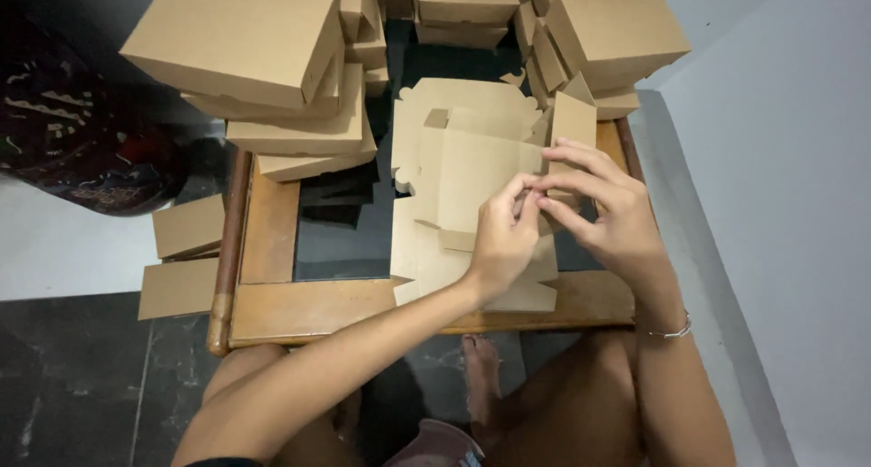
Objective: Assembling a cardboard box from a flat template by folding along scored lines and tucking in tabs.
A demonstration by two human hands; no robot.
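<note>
A half-folded brown cardboard box blank [472,163] lies on top of a pile of flat blanks [426,263] on a small wooden table [308,308]. My left hand [502,240] pinches the blank's right side with its fingertips. My right hand [603,204] meets it from the right, fingers closed on the same raised side flap [573,122]. Both hands touch each other at the fingertips over the blank.
Stacks of finished brown boxes stand at the back left [245,45] and back right [612,32]. Two boxes [186,227] hang off the table's left side. A dark patterned object [73,122] sits at far left. A grey wall [780,204] runs along the right.
</note>
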